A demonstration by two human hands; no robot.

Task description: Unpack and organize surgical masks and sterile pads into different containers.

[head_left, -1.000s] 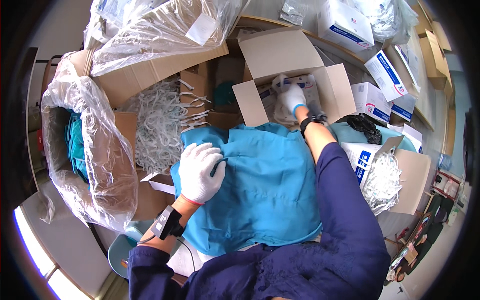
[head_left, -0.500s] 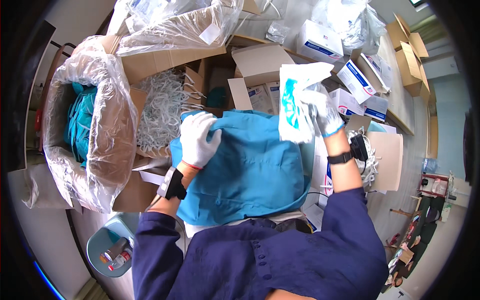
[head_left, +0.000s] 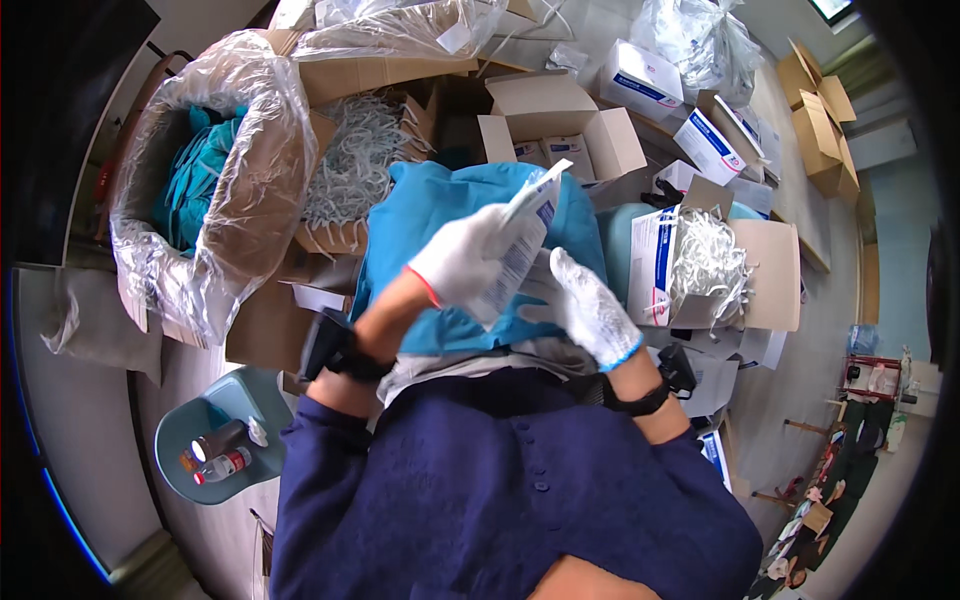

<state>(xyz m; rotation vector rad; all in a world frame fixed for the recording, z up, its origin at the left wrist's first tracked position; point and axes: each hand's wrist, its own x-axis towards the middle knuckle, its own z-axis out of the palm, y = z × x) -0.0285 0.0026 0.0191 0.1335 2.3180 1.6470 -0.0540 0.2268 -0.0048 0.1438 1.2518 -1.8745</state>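
Observation:
My left hand (head_left: 466,254), in a white knit glove, grips a flat white-and-blue plastic packet (head_left: 530,230) tilted over my lap. Printing covers the side that shows. Close by on the right is my right hand (head_left: 595,310), also gloved, its fingers apart and partly blurred beside the packet's lower part. I cannot tell whether they touch it. Beneath both hands a teal cloth (head_left: 410,205) is spread over my lap.
A plastic-lined carton (head_left: 270,190) of teal pieces stands at left, near a box of white strips (head_left: 355,165). Another carton of white strips (head_left: 710,265) is at right. An open carton (head_left: 545,100) lies ahead. A blue-grey stool (head_left: 175,450) holds bottles.
The packet has passed from my right hand to my left and come nearer my body. My right hand has dropped down beside it. The view has shifted slightly.

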